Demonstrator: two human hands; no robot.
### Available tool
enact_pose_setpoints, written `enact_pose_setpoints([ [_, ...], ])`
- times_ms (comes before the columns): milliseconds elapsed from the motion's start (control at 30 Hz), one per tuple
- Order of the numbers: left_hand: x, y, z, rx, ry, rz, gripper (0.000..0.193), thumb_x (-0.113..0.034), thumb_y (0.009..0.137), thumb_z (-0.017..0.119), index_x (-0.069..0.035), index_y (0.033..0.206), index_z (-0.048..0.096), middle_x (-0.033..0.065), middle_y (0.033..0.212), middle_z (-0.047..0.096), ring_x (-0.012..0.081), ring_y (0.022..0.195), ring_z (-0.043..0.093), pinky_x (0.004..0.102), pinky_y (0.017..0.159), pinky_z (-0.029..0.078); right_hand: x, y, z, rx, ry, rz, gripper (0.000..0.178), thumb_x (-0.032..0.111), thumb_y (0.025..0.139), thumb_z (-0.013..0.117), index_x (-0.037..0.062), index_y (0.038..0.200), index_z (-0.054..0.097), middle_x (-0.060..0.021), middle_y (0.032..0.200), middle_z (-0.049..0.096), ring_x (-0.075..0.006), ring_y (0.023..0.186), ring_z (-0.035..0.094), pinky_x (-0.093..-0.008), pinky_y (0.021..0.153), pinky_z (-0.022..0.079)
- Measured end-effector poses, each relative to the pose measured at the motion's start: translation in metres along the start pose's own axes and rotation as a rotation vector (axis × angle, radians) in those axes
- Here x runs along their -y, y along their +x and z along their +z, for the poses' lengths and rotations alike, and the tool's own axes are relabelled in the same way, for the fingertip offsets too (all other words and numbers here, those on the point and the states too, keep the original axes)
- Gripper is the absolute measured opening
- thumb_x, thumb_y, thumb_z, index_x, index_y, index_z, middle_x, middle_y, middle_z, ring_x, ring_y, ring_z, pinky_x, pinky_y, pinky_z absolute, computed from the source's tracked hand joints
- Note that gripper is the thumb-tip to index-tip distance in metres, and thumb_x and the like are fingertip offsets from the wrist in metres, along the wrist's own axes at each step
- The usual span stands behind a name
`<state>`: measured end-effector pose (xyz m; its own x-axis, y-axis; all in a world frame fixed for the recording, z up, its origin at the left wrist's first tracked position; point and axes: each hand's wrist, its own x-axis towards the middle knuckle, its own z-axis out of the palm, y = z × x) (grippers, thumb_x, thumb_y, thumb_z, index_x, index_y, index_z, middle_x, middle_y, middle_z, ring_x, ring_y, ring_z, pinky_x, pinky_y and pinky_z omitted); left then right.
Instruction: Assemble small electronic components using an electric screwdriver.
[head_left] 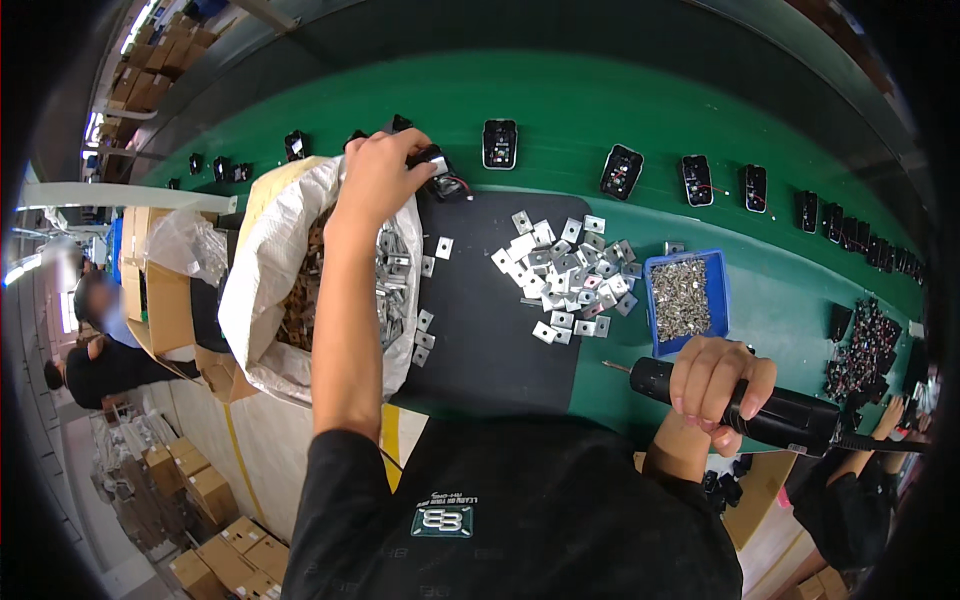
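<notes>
My left hand reaches over the white woven sack to the far side of the bench. Its fingers close on a small black plastic housing with a thin red wire at its edge. In my right hand is a black electric screwdriver, held level with its bit pointing left, and its cord runs off to the right. Silver square plates, each with a hole, lie heaped on the black mat and past its right edge. Beside them, a blue bin holds many small screws.
The woven sack stands open at left, with metal parts inside. Black housings sit spaced along the green belt. Small dark parts are piled at right, near another person's hand. Cardboard boxes stand at left.
</notes>
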<state>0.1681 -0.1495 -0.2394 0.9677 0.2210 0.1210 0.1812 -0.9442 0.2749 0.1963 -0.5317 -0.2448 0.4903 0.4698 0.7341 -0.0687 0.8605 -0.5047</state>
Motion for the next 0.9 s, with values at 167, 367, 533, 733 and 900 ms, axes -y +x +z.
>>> enact_pose_setpoints([
  [167,-0.072,-0.079,-0.005,0.007,-0.656,0.020,0.025,-0.011,0.078,0.067,-0.001,0.102,0.066,0.0116,0.087,0.067,0.0193,0.084,0.063,0.0300,0.081,0.048,-0.001,-0.002,0.005,-0.021,-0.034,0.006,0.036,0.007,0.074,0.070,0.0159,0.103,0.050,0.0008,0.070,0.060,-0.0120,0.057,0.059,-0.0249,0.056,0.050],
  [367,-0.102,-0.161,0.069,0.486,-1.994,-0.415,0.033,0.004,0.084,0.050,0.001,0.116,0.052,0.0118,0.101,0.064,0.0179,0.093,0.063,0.0291,0.083,0.050,-0.003,0.006,0.019,-0.092,-0.100,0.030,0.041,0.011,0.076,0.071,0.0210,0.110,0.050,0.0032,0.072,0.058,-0.0097,0.061,0.057,-0.0230,0.059,0.049],
  [533,-0.108,-0.153,0.070,0.302,-1.497,-0.151,0.025,0.004,0.081,0.053,0.002,0.105,0.058,0.0088,0.100,0.064,0.0148,0.097,0.059,0.0282,0.087,0.045,-0.006,0.010,0.029,-0.257,-0.122,-0.007,0.040,0.012,0.071,0.074,0.0209,0.106,0.057,0.0065,0.068,0.057,-0.0055,0.059,0.054,-0.0190,0.062,0.045],
  [733,-0.124,-0.156,0.085,0.476,-1.772,-0.329,0.029,-0.014,0.080,0.049,0.001,0.104,0.054,0.0104,0.092,0.057,0.0174,0.083,0.056,0.0295,0.082,0.045,-0.019,0.018,0.047,-0.290,-0.080,0.006,0.040,0.011,0.073,0.073,0.0205,0.108,0.056,0.0066,0.069,0.057,-0.0059,0.060,0.054,-0.0195,0.063,0.046],
  [900,-0.135,-0.157,0.101,0.386,-1.779,-0.286,0.035,-0.028,0.085,0.042,0.000,0.103,0.049,0.0109,0.092,0.055,0.0160,0.077,0.055,0.0280,0.071,0.045,-0.031,0.014,0.047,-0.155,-0.123,0.024,0.041,0.012,0.082,0.068,0.0205,0.113,0.042,0.0017,0.075,0.057,-0.0117,0.063,0.057,-0.0256,0.060,0.047],
])
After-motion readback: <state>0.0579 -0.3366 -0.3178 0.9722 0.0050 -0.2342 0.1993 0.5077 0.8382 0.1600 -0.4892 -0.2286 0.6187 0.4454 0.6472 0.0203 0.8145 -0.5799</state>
